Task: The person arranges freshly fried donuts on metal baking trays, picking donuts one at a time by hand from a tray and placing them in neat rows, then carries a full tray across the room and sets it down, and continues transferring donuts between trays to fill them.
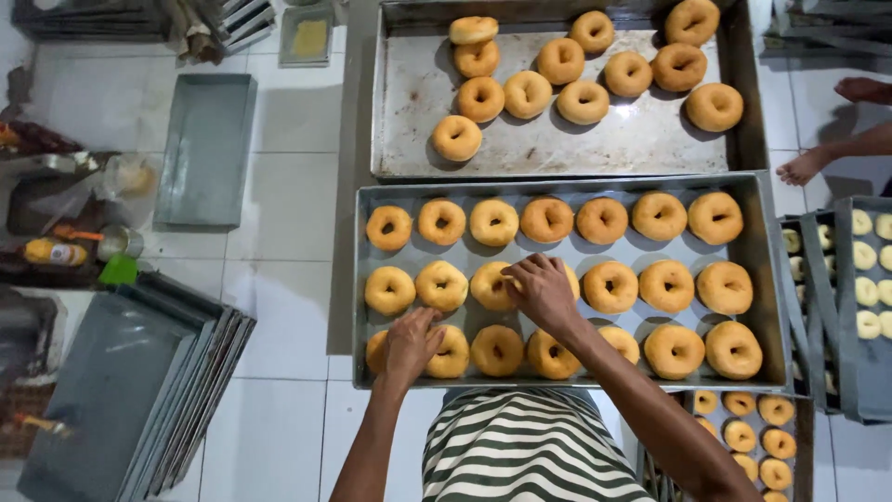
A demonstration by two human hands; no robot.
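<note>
Fingers of the right hand (541, 290) curl down over a golden ring doughnut (492, 286) in the middle row of the near tray (771, 307); the left hand (411, 342) pinches a front-row doughnut (452, 353). Beyond sits a second tray (409, 102), part filled

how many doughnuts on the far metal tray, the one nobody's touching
12 golden-brown ring doughnuts on the far grey metal tray: three along the back edge, four just below, four in the next row, one alone at front left. None look hidden.
</note>
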